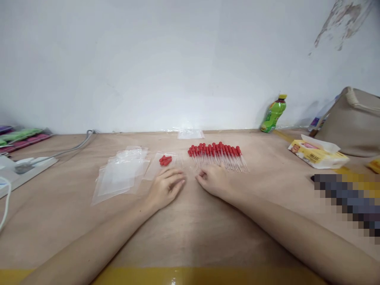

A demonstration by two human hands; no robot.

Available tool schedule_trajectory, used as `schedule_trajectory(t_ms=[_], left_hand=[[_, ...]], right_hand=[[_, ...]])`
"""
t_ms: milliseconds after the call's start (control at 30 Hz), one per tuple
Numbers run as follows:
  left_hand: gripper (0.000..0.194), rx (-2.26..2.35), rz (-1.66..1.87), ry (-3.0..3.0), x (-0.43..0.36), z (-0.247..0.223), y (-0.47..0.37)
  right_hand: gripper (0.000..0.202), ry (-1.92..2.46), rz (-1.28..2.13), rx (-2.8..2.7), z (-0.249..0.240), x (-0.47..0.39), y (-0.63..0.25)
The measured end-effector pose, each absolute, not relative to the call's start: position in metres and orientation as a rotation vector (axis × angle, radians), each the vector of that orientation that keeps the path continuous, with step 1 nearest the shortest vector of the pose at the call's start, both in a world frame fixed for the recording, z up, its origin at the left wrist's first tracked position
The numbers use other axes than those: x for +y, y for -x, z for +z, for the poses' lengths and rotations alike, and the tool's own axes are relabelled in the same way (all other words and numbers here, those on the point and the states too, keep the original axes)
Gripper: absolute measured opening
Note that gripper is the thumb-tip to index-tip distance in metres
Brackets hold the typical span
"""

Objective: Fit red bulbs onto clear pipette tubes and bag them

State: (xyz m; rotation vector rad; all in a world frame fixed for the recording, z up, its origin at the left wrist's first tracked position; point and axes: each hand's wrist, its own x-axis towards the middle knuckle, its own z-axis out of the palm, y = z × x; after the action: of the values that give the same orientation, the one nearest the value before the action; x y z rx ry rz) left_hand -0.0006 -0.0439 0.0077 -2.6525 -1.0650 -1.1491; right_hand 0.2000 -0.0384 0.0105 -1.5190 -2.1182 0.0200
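My left hand rests on the brown table, its fingers a little apart and nothing in them. Just beyond it, several loose red caps lie on a clear plastic bag. My right hand lies on the table with its fingers curled in; whatever they may hold is hidden. It is at the near edge of a row of thin clear tubes with red caps. A few thin clear pieces lie between the loose caps and the row. Left of my left hand is a stack of clear bags.
Against the wall stand a green bottle and a grey-brown bag. A yellow tissue pack is at the right. On the left are a white power strip with cables and coloured packets. Another clear bag lies by the wall.
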Motion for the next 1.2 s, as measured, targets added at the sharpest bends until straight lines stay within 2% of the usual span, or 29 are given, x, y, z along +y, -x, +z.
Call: schedule_trajectory(t_ms=[133, 267, 400, 633, 767, 867, 1067, 1200], left_hand=[[0.019, -1.358, -1.065, 2.385, -0.014, 0.018, 0.016], [0.020, -1.616, -0.904, 2.258, 0.029, 0.022, 0.030], [0.019, -1.688, -0.801, 2.314, 0.051, 0.019, 0.031], [0.013, -1.813, -0.830, 2.199, 0.055, 0.014, 0.020], [0.013, -1.676, -1.028, 2.193, 0.033, 0.017, 0.010], [0.017, -1.412, -1.243, 2.502, -0.001, 0.016, 0.000], [0.030, -1.198, -1.218, 2.862, -0.042, -0.001, -0.012], [0.028, -1.092, -1.190, 2.882, -0.039, -0.005, -0.012]], right_hand=[[0.013, 1.253, -0.015, -2.215, 0.003, -0.062, -0.231], [0.026, 1.150, -0.114, -2.263, -0.001, -0.066, -0.237], [0.019, 1.062, -0.139, -2.277, -0.006, -0.063, -0.232], [0.017, 0.931, -0.024, -2.211, -0.017, -0.059, -0.229], [0.018, 0.871, -0.001, -2.189, -0.020, -0.058, -0.228], [0.018, 0.827, -0.030, -2.160, -0.022, -0.058, -0.228], [0.016, 0.819, -0.215, -2.077, -0.021, -0.060, -0.230], [0.014, 0.841, -0.248, -2.023, -0.017, -0.060, -0.231]])
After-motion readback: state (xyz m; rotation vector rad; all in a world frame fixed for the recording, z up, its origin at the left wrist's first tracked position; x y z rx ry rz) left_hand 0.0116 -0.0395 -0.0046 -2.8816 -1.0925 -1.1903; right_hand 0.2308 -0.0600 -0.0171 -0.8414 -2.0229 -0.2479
